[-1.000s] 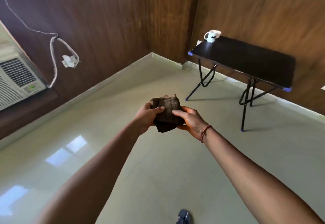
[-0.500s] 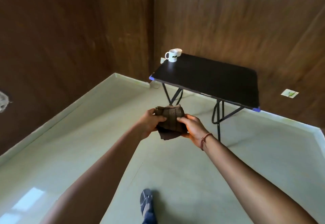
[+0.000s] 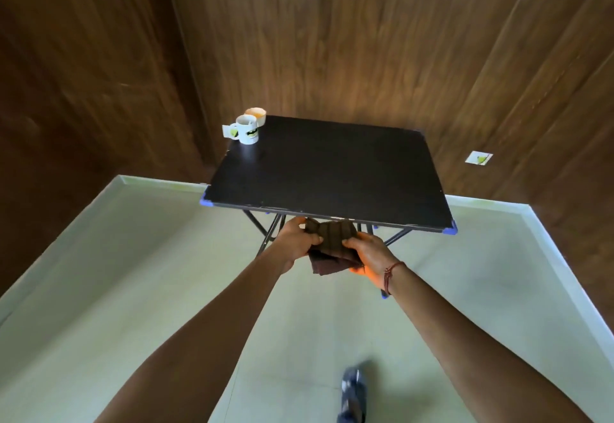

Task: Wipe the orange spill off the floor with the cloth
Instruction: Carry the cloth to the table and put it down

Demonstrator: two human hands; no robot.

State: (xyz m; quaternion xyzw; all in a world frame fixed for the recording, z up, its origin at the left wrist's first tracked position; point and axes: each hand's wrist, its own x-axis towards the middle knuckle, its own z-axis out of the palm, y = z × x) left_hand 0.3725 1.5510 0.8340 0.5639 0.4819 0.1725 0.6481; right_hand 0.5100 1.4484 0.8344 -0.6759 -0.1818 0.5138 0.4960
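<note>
I am looking down past my two bare arms at a pale green floor point(image 3: 133, 289) in a room walled with dark wood panelling point(image 3: 332, 40). On the left, my left hand point(image 3: 294, 243) is gripping the left edge of a dark brown cloth point(image 3: 332, 246), thumb on top and fingers curled under it. The cloth is bunched and folded, held in the air between both hands just in front of the near edge of a small black folding table point(image 3: 332, 170), with one corner hanging down below my palms. Near the far left corner of the tabletop a white mug point(image 3: 247, 130) with a dark bat emblem is standing upright, and just behind it, touching or nearly so, is sitting a small white cup point(image 3: 256, 113) holding something orange. To the right, my right hand point(image 3: 368, 253) is clasping the other side of the cloth in the same way, a red thread bracelet point(image 3: 390, 276) circling that wrist. Low down, right of centre, my foot in a dark blue sandal point(image 3: 354, 392) is resting on the floor. On the far right wall a small white plate point(image 3: 478, 158) is showing. I cannot see any orange spill on the floor in this view
</note>
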